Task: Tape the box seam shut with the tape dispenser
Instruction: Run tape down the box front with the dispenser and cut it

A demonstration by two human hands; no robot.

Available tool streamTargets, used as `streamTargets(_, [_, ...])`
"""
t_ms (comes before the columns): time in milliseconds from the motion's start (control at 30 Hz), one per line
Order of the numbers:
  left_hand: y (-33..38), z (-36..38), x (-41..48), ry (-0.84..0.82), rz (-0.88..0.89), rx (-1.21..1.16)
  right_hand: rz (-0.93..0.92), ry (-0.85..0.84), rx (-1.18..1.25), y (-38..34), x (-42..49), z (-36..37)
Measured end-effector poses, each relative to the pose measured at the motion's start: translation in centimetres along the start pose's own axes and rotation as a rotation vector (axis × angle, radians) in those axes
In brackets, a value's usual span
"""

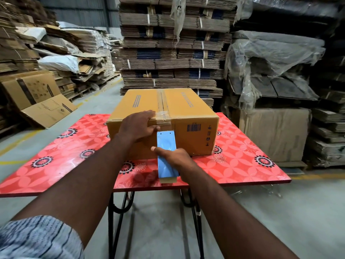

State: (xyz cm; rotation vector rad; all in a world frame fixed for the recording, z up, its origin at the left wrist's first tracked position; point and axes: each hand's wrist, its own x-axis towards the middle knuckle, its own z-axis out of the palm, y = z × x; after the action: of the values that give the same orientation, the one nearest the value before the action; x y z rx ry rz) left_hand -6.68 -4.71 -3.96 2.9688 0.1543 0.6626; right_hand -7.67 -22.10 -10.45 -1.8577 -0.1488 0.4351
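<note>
A closed brown cardboard box (186, 109) stands on a red flower-patterned table (242, 161). Clear tape (162, 101) runs along the centre seam of its top and folds over the near edge. My left hand (139, 126) lies flat on the box's near top edge, thumb on the front face, pressing beside the tape end. My right hand (175, 157) grips a blue tape dispenser (166, 144) held against the box's front face, with the toothed blade pointing up just under the tape end.
Tall stacks of bundled flat cardboard (171, 43) rise right behind the table. Plastic-covered pallets (276, 71) stand at the right, loose flattened cartons (37, 96) lean at the left. Grey concrete floor (280, 221) surrounds the table, whose black legs (113, 217) show below.
</note>
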Motion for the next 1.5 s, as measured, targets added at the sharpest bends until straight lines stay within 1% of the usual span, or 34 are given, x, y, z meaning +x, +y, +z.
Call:
streamTargets(167, [0.1, 0.5, 0.1, 0.027, -0.012, 0.015, 0.066, -0.088, 0.072, -0.8, 0.1, -0.5])
streamTargets(300, [0.1, 0.7, 0.1, 0.036, -0.014, 0.030, 0.076, -0.097, 0.083, -1.0, 0.3, -0.3])
streamTargets(567, [0.0, 0.0, 0.4, -0.033, -0.067, -0.008, 0.077, -0.116, 0.057, -1.2, 0.7, -0.2])
streamTargets(967, [0.3, 0.1, 0.3, -0.019, -0.087, -0.044, 0.077, -0.118, 0.116, -1.2, 2.3, 0.2])
streamTargets(1300, [0.2, 0.3, 0.2, 0.003, -0.073, -0.036, 0.053, -0.103, 0.056, -0.8, 3.1, 0.3])
streamTargets(1500, [0.1, 0.3, 0.1, 0.007, -0.048, -0.018, 0.051, -0.121, -0.004, 0.3, 2.0, -2.1])
